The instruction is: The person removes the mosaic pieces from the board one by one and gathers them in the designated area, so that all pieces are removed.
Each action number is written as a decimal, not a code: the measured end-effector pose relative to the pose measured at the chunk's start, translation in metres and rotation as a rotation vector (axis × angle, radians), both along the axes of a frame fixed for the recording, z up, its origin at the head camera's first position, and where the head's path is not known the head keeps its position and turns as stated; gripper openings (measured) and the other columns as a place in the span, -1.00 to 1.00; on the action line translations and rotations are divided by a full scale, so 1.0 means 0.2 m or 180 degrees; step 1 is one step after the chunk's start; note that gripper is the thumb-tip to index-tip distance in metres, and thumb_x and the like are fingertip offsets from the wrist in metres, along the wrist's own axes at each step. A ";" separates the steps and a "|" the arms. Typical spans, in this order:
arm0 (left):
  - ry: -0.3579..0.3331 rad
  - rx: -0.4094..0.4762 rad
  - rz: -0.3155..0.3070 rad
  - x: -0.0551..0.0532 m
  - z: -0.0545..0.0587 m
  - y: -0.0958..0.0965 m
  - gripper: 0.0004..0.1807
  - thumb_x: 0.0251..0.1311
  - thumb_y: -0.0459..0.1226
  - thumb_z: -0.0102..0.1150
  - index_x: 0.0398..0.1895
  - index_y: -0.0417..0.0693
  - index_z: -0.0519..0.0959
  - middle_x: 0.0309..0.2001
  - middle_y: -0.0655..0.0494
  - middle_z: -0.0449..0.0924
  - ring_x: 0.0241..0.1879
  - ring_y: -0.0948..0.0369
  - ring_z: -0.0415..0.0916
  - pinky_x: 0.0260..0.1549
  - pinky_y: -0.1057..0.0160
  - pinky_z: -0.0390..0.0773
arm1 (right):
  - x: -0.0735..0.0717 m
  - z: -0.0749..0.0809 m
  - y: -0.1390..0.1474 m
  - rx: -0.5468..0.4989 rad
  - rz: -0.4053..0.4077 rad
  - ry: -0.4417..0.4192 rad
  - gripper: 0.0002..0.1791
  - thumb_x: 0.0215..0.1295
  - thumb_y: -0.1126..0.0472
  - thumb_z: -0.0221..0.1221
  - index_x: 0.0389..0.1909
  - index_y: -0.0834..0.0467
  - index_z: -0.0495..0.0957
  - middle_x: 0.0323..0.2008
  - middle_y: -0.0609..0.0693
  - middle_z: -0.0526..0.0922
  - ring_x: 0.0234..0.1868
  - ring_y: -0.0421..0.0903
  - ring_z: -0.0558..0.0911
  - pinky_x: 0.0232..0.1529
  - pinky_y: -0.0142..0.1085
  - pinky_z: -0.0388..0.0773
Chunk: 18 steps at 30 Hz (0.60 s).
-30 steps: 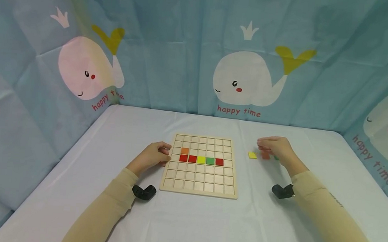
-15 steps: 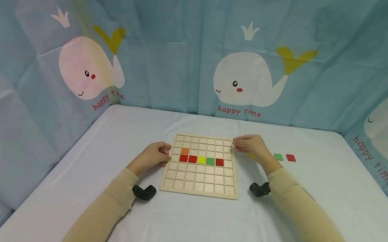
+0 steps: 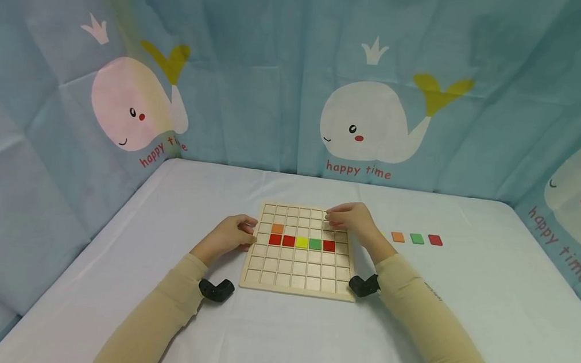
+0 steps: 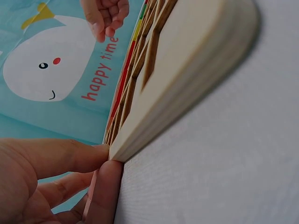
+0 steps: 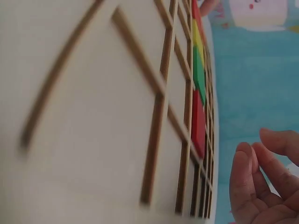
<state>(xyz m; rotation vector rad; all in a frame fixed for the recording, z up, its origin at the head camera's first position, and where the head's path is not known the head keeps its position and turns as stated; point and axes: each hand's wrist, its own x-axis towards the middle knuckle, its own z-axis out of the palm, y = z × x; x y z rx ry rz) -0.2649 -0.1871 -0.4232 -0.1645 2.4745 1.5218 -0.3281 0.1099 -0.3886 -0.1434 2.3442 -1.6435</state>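
Observation:
A square wooden grid board (image 3: 299, 267) lies on the table, with an orange tile (image 3: 278, 228) above a row of red, yellow and green tiles (image 3: 315, 244). My left hand (image 3: 230, 234) grips the board's left edge; in the left wrist view the thumb (image 4: 81, 154) and a finger (image 4: 105, 189) meet at the rim. Over the board's far right corner, my right hand (image 3: 353, 219) has its fingertips close together. In the right wrist view those fingers (image 5: 242, 172) are bent towards the thumb (image 5: 282, 142); I cannot tell whether a tile is between them.
Right of the board lie an orange tile (image 3: 398, 237), a green tile (image 3: 417, 239) and a red tile (image 3: 435, 240) in a line, with a sliver of yellow beside the right wrist. A blue whale-print curtain (image 3: 275, 117) rises behind the white table (image 3: 276, 342).
My right hand has moved left from over the loose tiles to the board's far right corner, uncovering the orange, green and red tiles. The left hand stays at the board's edge.

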 end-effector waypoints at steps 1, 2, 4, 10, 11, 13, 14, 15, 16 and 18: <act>0.0000 -0.0003 -0.0003 0.00 0.00 0.00 -0.47 0.22 -0.44 0.22 0.28 -0.27 0.42 -0.14 -0.06 0.42 -0.32 0.19 0.49 -0.36 0.34 0.64 | 0.00 0.00 -0.02 0.0015 0.0022 0.0027 -0.64 0.33 0.28 0.23 0.05 0.44 0.59 -0.09 0.23 0.73 -0.24 -0.09 0.74 0.02 -0.16 0.68; 0.0001 -0.0003 -0.0008 0.00 0.00 0.00 -0.47 0.22 -0.44 0.22 0.28 -0.27 0.42 -0.14 -0.06 0.42 -0.32 0.19 0.49 -0.35 0.33 0.64 | 0.01 0.00 -0.03 0.0030 0.0029 0.0048 -0.64 0.33 0.28 0.23 0.05 0.43 0.60 -0.08 0.23 0.73 -0.21 -0.05 0.74 0.02 -0.15 0.68; -0.0007 -0.0011 -0.0003 0.01 0.00 0.00 -0.47 0.21 -0.43 0.22 0.28 -0.27 0.43 -0.14 -0.06 0.42 -0.31 0.19 0.49 -0.35 0.34 0.64 | 0.01 0.00 -0.06 0.0050 0.0047 0.0078 -0.65 0.34 0.27 0.22 0.05 0.42 0.60 -0.06 0.25 0.72 -0.15 0.04 0.74 0.02 -0.15 0.68; -0.0027 -0.0036 0.0054 0.01 0.00 0.01 -0.47 0.21 -0.43 0.22 0.28 -0.25 0.43 -0.13 -0.06 0.42 -0.31 0.18 0.47 -0.37 0.35 0.63 | 0.02 0.01 -0.14 0.0020 0.0061 0.0035 -0.65 0.36 0.26 0.21 0.05 0.40 0.61 -0.03 0.28 0.70 -0.04 0.14 0.72 0.01 -0.17 0.69; -0.0029 -0.0036 0.0060 0.01 0.00 0.01 -0.47 0.21 -0.43 0.22 0.28 -0.24 0.43 -0.13 -0.06 0.42 -0.32 0.18 0.47 -0.37 0.35 0.62 | 0.02 0.01 -0.15 0.0012 0.0074 0.0032 -0.65 0.36 0.26 0.21 0.05 0.41 0.60 -0.02 0.28 0.70 -0.03 0.14 0.72 0.01 -0.17 0.69; -0.0031 -0.0043 0.0063 0.00 0.01 0.00 -0.48 0.22 -0.43 0.22 0.28 -0.24 0.43 -0.13 -0.06 0.42 -0.32 0.18 0.47 -0.37 0.35 0.62 | 0.03 0.02 -0.18 -0.0026 0.0089 0.0013 -0.65 0.36 0.26 0.22 0.05 0.41 0.60 -0.02 0.28 0.70 -0.03 0.14 0.71 0.02 -0.17 0.68; -0.0036 -0.0034 0.0067 0.00 0.01 0.00 -0.48 0.21 -0.43 0.22 0.28 -0.23 0.43 -0.13 -0.05 0.42 -0.32 0.18 0.47 -0.37 0.35 0.62 | 0.03 0.02 -0.19 -0.0042 0.0092 0.0012 -0.64 0.36 0.26 0.21 0.05 0.42 0.60 -0.01 0.29 0.70 -0.02 0.15 0.71 0.02 -0.16 0.68; -0.0029 -0.0034 0.0062 0.00 0.01 0.00 -0.48 0.21 -0.43 0.22 0.28 -0.23 0.43 -0.13 -0.06 0.42 -0.32 0.19 0.47 -0.37 0.35 0.62 | 0.03 0.02 -0.20 -0.0067 0.0094 0.0015 -0.64 0.36 0.26 0.21 0.05 0.42 0.60 -0.01 0.29 0.70 -0.02 0.16 0.71 0.03 -0.15 0.68; -0.0017 -0.0039 0.0046 0.00 0.01 0.00 -0.48 0.21 -0.43 0.22 0.28 -0.24 0.43 -0.13 -0.06 0.43 -0.33 0.18 0.48 -0.37 0.34 0.63 | 0.03 0.02 -0.22 -0.0079 0.0097 0.0020 -0.64 0.36 0.26 0.22 0.05 0.43 0.59 -0.02 0.29 0.70 -0.02 0.17 0.71 0.03 -0.15 0.68; -0.0005 -0.0043 0.0024 0.00 0.01 0.00 -0.47 0.21 -0.43 0.23 0.27 -0.25 0.43 -0.13 -0.06 0.43 -0.33 0.19 0.48 -0.36 0.34 0.63 | 0.04 0.02 -0.24 -0.0102 0.0100 0.0014 -0.65 0.35 0.27 0.22 0.05 0.43 0.60 -0.02 0.29 0.70 -0.01 0.18 0.71 0.02 -0.16 0.68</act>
